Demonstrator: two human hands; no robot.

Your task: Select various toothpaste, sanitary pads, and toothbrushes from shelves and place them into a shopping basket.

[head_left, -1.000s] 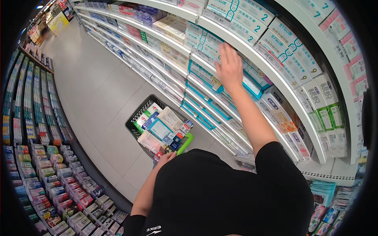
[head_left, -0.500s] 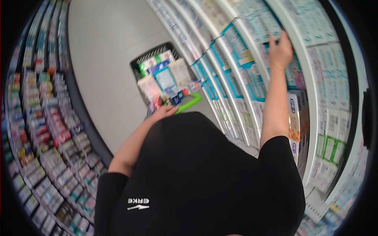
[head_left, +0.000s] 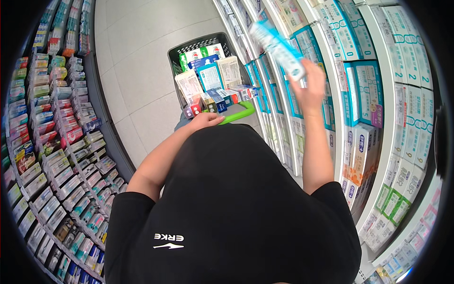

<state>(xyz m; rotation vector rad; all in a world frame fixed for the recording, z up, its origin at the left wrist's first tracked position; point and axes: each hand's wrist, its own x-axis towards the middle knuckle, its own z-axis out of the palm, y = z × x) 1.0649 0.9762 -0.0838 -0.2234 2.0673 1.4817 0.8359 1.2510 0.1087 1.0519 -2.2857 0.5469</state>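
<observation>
Right hand: the right hand [head_left: 310, 87] has its fingers clamped on the near end of a long white-and-teal box [head_left: 278, 48].
Box: held up, slanted and blurred, between the basket and the shelves, in front of the shelves [head_left: 338, 78] at right.
Left hand: the left hand [head_left: 206, 121] has its fingers together, closed on the green handle [head_left: 242, 113].
Basket: the dark basket [head_left: 198, 43] holds several boxes, among them a teal-edged box [head_left: 209, 76] standing between two cream boxes.
</observation>
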